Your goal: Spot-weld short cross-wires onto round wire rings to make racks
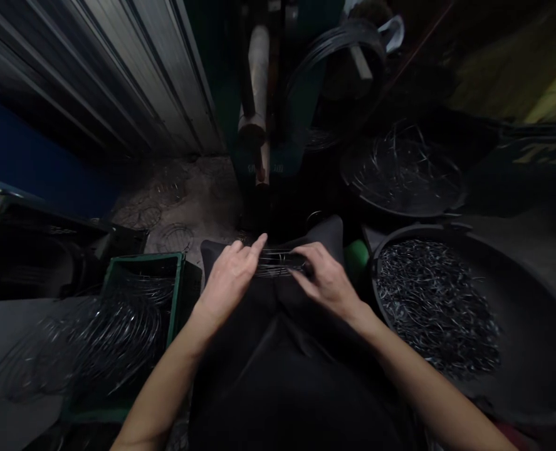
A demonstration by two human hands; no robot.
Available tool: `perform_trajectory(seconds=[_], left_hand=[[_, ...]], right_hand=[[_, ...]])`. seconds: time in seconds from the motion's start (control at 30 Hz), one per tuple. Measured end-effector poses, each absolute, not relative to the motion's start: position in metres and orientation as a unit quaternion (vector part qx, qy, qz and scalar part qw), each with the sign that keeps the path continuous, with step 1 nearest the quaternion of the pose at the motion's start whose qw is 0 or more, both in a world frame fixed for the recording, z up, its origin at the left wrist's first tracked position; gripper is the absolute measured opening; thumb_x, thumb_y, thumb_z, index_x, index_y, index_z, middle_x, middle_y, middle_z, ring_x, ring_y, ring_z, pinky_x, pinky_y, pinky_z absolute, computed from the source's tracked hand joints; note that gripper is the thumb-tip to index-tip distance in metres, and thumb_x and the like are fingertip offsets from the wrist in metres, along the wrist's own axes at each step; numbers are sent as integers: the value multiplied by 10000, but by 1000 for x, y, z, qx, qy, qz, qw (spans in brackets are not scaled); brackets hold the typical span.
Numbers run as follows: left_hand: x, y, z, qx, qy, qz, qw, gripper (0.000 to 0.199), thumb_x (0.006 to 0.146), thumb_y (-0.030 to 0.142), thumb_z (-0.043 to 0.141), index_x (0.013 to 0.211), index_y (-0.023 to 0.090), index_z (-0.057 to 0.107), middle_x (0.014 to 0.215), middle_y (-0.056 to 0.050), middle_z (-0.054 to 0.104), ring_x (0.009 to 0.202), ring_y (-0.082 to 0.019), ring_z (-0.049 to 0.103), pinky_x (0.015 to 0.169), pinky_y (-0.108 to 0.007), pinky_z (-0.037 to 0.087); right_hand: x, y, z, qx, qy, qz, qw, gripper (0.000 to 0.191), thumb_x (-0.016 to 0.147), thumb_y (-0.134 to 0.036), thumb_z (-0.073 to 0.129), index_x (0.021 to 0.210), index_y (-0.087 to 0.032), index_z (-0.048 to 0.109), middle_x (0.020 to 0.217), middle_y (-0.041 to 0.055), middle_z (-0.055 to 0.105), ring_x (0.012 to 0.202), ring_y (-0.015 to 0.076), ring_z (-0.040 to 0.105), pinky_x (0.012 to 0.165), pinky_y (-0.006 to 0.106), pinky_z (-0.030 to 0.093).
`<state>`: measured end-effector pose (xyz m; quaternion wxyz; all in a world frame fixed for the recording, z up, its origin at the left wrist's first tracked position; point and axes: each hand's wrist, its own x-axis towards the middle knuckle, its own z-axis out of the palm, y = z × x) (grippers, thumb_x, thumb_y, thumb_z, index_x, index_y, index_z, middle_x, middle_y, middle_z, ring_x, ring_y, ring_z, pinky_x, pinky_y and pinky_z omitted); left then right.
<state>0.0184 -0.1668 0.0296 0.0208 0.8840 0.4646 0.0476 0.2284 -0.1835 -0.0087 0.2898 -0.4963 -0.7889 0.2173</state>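
Several thin metal wires [274, 270] stretch between my two hands, just above my dark-clothed lap. My left hand [234, 272] is closed around their left end, its index finger pointing up along the edge. At the right end my right hand [322, 275] pinches the wires between thumb and fingers. What lies under my palms is hidden, and the wires are slightly blurred. Straight ahead of my hands stands a dark green machine with a pale cylindrical bar [259, 75].
Bent wire pieces overflow a green crate [180, 300] on the left. To the right, a large round pan [526, 332] holds many short metal pieces. Behind it sits another pan [400, 210] with tangled wire. A wire coil [338, 39] hangs near the machine.
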Motion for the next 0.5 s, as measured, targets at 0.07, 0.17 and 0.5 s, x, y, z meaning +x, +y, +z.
perform_trajectory(seconds=[0.07,0.17,0.5], left_hand=[[6,-164,29,883,461,86,33,492,861,60,344,1349,120,350,924,-85,606,858,-207,489,805,-348,423],[-6,-161,29,878,464,104,52,386,863,96,415,1244,134,466,955,-80,597,862,-200,479,809,-336,436],[-2,-163,24,877,467,102,56,313,877,112,427,1182,120,497,952,-75,590,857,-197,472,791,-330,450]], right_hand=[[240,-181,-9,-523,-775,201,293,247,853,-286,507,1088,-210,515,1007,76,551,888,193,588,765,328,522],[247,-176,-13,-523,-784,200,266,239,880,-330,470,1084,-224,537,1028,73,555,905,196,592,768,330,523],[226,-157,-14,-512,-826,71,223,308,901,-320,437,1169,-195,526,1118,103,554,910,179,592,628,244,505]])
